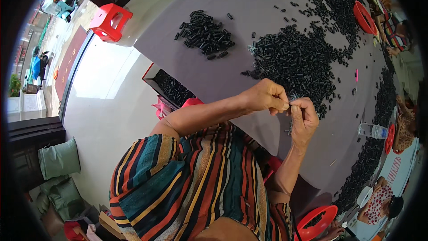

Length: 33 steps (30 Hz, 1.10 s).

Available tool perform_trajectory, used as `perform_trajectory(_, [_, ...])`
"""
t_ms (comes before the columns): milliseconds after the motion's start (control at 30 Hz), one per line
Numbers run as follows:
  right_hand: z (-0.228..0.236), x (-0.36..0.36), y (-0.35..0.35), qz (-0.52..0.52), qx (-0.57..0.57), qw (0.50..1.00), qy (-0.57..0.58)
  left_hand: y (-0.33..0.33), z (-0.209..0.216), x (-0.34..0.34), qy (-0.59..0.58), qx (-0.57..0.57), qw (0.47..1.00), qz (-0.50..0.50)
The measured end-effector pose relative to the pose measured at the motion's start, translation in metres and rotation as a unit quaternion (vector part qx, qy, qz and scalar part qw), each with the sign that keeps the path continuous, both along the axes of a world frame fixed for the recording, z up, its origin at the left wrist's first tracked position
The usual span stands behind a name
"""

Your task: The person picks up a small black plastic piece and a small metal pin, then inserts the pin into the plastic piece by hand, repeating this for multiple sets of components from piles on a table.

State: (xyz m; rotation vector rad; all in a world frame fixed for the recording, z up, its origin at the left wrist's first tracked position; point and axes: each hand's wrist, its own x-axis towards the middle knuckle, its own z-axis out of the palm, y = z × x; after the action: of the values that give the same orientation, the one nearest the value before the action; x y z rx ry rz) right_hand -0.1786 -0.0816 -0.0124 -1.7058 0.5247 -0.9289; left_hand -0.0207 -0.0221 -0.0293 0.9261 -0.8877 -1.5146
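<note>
My left hand (267, 97) and my right hand (304, 118) meet over the near edge of the grey table (254, 129). Thumb and forefinger of each hand are pinched together, tip against tip. A tiny dark piece seems to sit between the fingertips, too small to name. Just beyond my hands lies a large heap of small black cylindrical parts (294, 58). Small clear or silvery bits (289, 130) show near my right wrist. Farther left on the table is a smaller pile of larger black cylinders (205, 33).
An open box (169, 85) of black parts stands below the table's left edge. A red stool (111, 22) is at far left. Red basins (316, 223) and a clear plastic bottle (372, 130) are to the right. Other people (379, 203) sit along the right side.
</note>
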Motion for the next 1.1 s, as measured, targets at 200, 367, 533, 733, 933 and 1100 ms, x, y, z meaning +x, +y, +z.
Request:
perform_trajectory(200, [-0.005,-0.003,-0.002,0.029,0.197,0.979,-0.045,0.003,0.011,-0.004,-0.141,-0.02,0.99,0.026])
perform_trajectory(367, [-0.001,-0.003,-0.003,0.0,0.228,0.973,-0.029,0.004,0.004,-0.012,-0.177,-0.031,0.981,0.069])
perform_trajectory(533, [-0.005,-0.005,-0.005,-0.001,0.242,0.969,-0.043,0.0,0.002,-0.013,-0.101,-0.014,0.993,0.063])
perform_trajectory(733, [0.002,-0.004,-0.003,-0.034,0.174,0.984,-0.026,0.003,0.005,-0.009,-0.002,0.025,0.998,0.054])
perform_trajectory(933, [0.009,-0.012,-0.005,-0.05,-0.065,0.989,0.125,0.002,0.007,-0.01,0.018,0.01,0.998,0.06])
perform_trajectory(1100, [0.016,0.002,0.01,-0.081,-0.258,0.933,0.237,0.003,0.003,-0.01,-0.056,-0.006,0.991,0.118])
